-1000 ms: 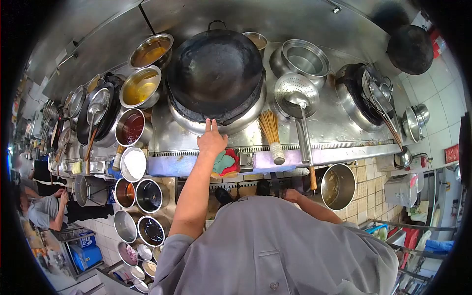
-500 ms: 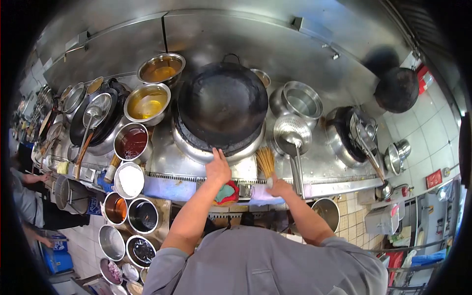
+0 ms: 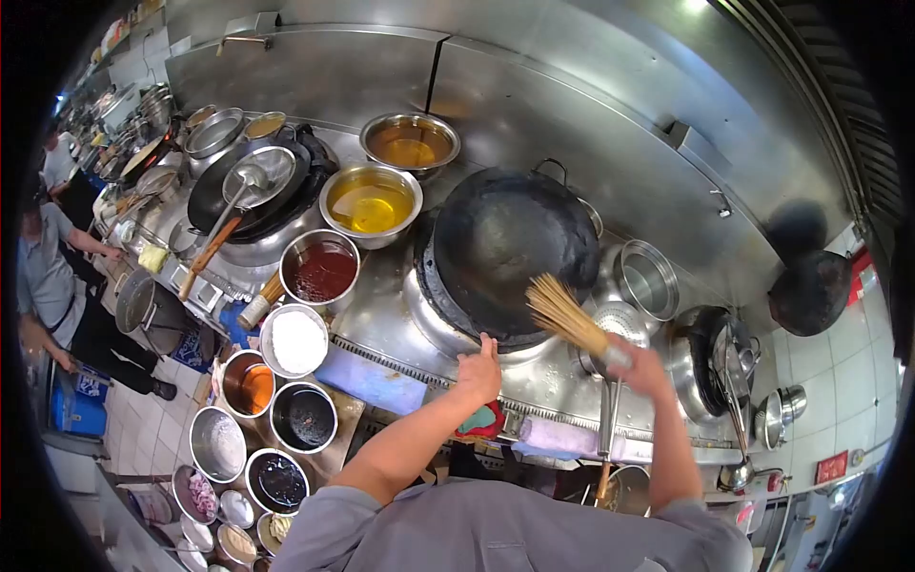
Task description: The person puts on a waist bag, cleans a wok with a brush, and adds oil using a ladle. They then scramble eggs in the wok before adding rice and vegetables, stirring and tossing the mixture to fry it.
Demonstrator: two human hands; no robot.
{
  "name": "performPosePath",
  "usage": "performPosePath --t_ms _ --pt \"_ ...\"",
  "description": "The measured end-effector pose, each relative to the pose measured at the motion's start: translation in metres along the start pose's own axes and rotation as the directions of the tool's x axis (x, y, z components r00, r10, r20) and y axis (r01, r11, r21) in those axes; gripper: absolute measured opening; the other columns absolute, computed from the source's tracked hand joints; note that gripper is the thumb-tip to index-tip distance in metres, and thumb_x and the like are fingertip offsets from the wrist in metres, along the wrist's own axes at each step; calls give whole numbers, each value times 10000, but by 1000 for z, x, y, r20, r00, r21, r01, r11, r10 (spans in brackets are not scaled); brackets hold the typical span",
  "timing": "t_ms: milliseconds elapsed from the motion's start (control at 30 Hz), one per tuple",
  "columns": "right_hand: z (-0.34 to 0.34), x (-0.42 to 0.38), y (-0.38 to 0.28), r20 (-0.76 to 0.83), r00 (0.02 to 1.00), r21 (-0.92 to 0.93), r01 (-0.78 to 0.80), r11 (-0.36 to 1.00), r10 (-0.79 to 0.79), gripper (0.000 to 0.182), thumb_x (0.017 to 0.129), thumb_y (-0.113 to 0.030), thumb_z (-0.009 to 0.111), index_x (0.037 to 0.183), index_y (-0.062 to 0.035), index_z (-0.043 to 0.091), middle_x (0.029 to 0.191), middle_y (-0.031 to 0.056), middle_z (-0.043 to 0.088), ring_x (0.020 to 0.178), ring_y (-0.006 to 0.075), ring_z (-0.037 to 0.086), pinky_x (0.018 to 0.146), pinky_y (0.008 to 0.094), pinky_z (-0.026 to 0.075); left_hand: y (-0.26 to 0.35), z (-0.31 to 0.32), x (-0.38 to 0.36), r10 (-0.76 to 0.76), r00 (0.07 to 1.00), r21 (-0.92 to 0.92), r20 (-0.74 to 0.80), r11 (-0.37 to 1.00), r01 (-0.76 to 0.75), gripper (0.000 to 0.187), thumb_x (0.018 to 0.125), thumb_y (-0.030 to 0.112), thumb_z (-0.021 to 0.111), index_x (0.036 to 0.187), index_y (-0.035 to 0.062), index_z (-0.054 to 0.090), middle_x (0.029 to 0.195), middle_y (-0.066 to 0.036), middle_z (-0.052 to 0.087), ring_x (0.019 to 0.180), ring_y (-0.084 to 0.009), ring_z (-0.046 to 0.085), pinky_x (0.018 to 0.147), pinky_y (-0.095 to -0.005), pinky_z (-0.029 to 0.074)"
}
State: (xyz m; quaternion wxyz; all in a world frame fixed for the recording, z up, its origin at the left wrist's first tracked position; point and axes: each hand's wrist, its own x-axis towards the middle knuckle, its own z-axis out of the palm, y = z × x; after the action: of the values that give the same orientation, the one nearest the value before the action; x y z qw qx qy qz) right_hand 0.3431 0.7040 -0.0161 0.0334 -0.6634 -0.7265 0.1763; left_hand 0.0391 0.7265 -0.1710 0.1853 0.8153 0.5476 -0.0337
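Presently, the brush [image 3: 569, 316] is grasped by the right hand [image 3: 640, 370] at the wok [image 3: 505, 243]; any grip by the left hand [image 3: 479, 374] cannot be told; steady support seems required.

Open from above over the large round black iron wok [image 3: 510, 234], except at its front right, barred by the splayed tan bamboo brush [image 3: 567, 315] in the right hand [image 3: 640, 370]. Obstructed at the front rim by the left hand [image 3: 479, 373]. Passable over bare silver steel counter [image 3: 383, 313] left of the wok, then blocked by the deep steel pot of dark red sauce [image 3: 322, 242]. Passable near the front edge, from the left hand rightward to the round perforated steel skimmer [image 3: 624, 319]. Closed off beyond the back edge by grey steel wall [image 3: 591, 124].
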Motion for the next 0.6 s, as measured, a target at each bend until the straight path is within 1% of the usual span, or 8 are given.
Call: performPosePath --t_ms 100,233,300,367,467,500,533,600 --pt "-42 117 23 -48 951 -75 303 950 -307 559 751 -252 766 1283 -185 608 1128 147 676 1017 309 666 890 390 508 2 -6 -4 -20 999 -5 25 1000 20 706 868 164 465 1480 -74 209 1547 -291 156 1018 -346 648 963 -518 438" --pt "36 206 -28 -541 786 94 -295 951 298 300 854 -358 624 1050 -141 693 926 176 701 872 364 680 754 465 536 4 -4 -2 -41 999 -12 33 999 41 736 859 207 491 1478 -76 211 1537 -290 193 1012 -345 652 986 -516 428" --pt "101 203 -66 -212 977 -294 -103 950 40 328 837 -367 656 1055 -126 704 956 176 703 864 351 686 756 444 544 7 -2 1 -60 998 -10 23 998 60 716 870 207 489 1478 -67 229 1542 -271 188 983 -325 662 976 -523 430" --pt "126 168 -93 -160 947 154 301 941 -277 386 827 -342 683 1164 -154 687 988 181 702 871 352 685 769 435 545 8 2 1 -62 998 -1 15 998 62 697 881 207 488 1479 -57 247 1547 -253 183 954 -305 672 967 -529 433" --pt "21 199 -34 361 882 131 273 953 -302 457 796 -294 717 1237 -194 649 1001 159 705 827 319 689 737 403 554 4 9 1 -59 996 44 -64 997 61 824 822 355 615 1474 -23 284 1528 -263 234 1015 -370 646 965 -508 451" --pt "5 220 5 206 830 -257 556 790 -518 403 792 -332 704 1164 -180 676 994 150 707 794 294 692 695 401 556 2 11 -5 -4 999 60 -32 998 6 824 822 355 615 1474 -23 284 1528 -263 234 1015 -370 646 965 -508 451" --pt "-8 244 37 59 998 -417 56 907 -34 493 793 -394 688 1244 -202 630 945 143 707 828 339 684 725 433 552 -4 7 -7 -4 998 6 -56 1000 4 839 812 366 633 1471 -22 288 1522 -264 241 1002 -371 649 935 -496 473" --pt "-20 205 -24 -581 761 207 -206 956 289 420 835 -421 637 1142 -137 663 861 176 698 809 351 685 707 453 543 -5 -6 -5 22 997 -48 -74 999 -25 848 801 366 662 1463 -23 304 1519 -243 246 977 -355 657 878 -453 506"
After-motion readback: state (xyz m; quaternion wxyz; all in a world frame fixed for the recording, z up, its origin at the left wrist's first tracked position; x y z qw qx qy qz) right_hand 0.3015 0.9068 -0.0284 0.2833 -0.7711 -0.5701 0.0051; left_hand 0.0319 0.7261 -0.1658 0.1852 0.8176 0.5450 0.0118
